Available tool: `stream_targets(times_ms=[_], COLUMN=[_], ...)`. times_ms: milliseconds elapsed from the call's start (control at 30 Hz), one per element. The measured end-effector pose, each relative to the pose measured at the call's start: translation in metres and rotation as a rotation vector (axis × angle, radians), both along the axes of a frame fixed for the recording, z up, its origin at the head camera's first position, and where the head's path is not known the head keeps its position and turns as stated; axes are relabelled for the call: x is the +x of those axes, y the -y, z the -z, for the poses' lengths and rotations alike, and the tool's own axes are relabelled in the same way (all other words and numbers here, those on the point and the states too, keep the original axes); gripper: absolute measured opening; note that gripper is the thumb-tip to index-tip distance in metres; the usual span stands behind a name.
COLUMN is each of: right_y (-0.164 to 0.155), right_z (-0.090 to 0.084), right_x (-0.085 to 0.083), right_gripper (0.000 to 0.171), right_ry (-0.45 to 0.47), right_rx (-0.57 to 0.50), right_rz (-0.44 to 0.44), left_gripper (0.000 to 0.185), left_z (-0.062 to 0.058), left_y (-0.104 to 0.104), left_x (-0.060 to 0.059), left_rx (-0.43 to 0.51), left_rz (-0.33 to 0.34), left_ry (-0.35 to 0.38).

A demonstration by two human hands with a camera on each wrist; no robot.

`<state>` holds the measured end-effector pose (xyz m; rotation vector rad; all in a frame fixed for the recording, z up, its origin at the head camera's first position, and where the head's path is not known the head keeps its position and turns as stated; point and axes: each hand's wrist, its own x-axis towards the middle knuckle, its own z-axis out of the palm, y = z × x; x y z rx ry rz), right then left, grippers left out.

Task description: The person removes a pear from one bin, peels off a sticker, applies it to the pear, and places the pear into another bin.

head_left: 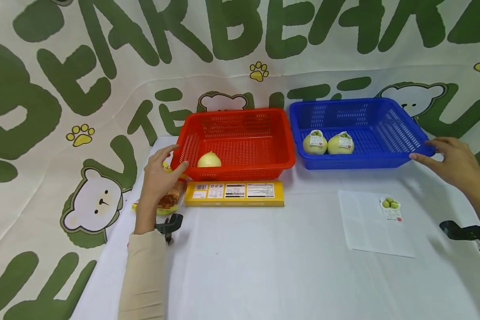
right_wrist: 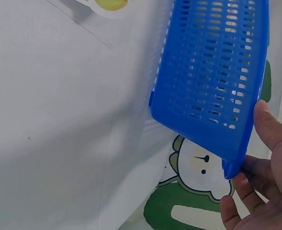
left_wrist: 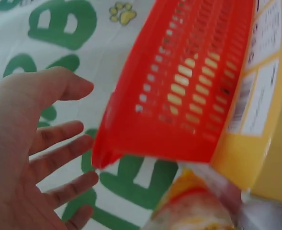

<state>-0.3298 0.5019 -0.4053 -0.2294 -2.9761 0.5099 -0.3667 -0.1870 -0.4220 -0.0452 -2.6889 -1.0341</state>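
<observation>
1. The left hand (head_left: 158, 171) has its fingers spread and loose at the front-left corner of the red basket (head_left: 264, 166); the wrist view shows them just beside the rim, gripping nothing.
2. The right hand (head_left: 450, 161) is at the blue basket's (head_left: 384, 161) front-right corner, thumb and fingers either side of the rim, seemingly touching but not clamped.
3. Both baskets stand side by side along the table's (head_left: 288, 266) far edge.
4. Already inside: one onion (head_left: 209, 160) in red, two pomelos (head_left: 328, 143) in blue.
5. Still outside, judging by position: the yellow box (head_left: 234, 194) against red's front wall and a snack bag (head_left: 170, 198) near the left edge.
</observation>
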Motion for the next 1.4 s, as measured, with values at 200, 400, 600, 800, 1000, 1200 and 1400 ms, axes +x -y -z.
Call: stream_targets(times_ms=[200, 400, 600, 800, 1000, 1200, 1400], right_y=[-0.002, 0.033, 0.112, 0.199, 0.280, 0.347, 0.405], right_z=[0.000, -0.022, -0.043, -0.061, -0.067, -0.055, -0.032], right_x=[0.004, -0.002, -0.008, -0.017, -0.046, -0.083, -0.110], right_gripper=[0.080, 0.071, 0.058, 0.052, 0.058, 0.062, 0.072], right_ry=[0.017, -0.051, -0.152, -0.194, -0.118, -0.039, 0.065], right_rx=[0.051, 0.079, 0.021, -0.052, -0.033, 0.001, 0.038], right_rz=[-0.016, -0.083, -0.257, -0.489, -0.653, -0.761, -0.811], left_gripper=[0.065, 0.063, 0.062, 0.061, 0.061, 0.064, 0.064], left_z=[0.013, 0.019, 0.021, 0.023, 0.023, 0.024, 0.024], left_y=[0.016, 0.023, 0.026, 0.025, 0.025, 0.024, 0.025], left_x=[-0.006, -0.007, -0.007, -0.008, -0.008, -0.009, -0.007], left_rx=[0.015, 0.020, 0.035, 0.057, 0.052, 0.052, 0.053], left_rz=[0.007, 0.052, 0.075, 0.087, 0.084, 0.081, 0.083], left_ry=[0.032, 0.040, 0.021, 0.000, 0.007, 0.016, 0.006])
